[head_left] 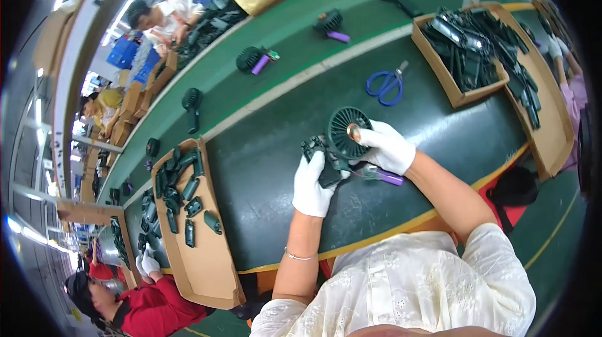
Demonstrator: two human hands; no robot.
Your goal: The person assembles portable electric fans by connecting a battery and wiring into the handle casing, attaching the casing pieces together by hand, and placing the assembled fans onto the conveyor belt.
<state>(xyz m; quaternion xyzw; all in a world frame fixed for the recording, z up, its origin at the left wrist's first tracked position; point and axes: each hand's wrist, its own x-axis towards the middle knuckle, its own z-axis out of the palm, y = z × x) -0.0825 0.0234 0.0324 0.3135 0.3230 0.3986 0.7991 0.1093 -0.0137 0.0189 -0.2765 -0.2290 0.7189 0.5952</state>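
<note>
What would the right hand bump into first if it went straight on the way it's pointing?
Probably the round dark fan head, which the right hand is touching; beyond that, depth is hard to judge.

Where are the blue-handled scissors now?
In the head view, the scissors lie right of centre on the green tabletop, beyond the right hand and left of the filled cardboard box.

Counting two gloved hands (310, 191) (392, 149) at one fan (342, 133), plus one purple cylinder (390, 177) alongside; spotting one pair of blue scissors (397, 75) and, at right, two cardboard containers (434, 68) (560, 139)!
</note>
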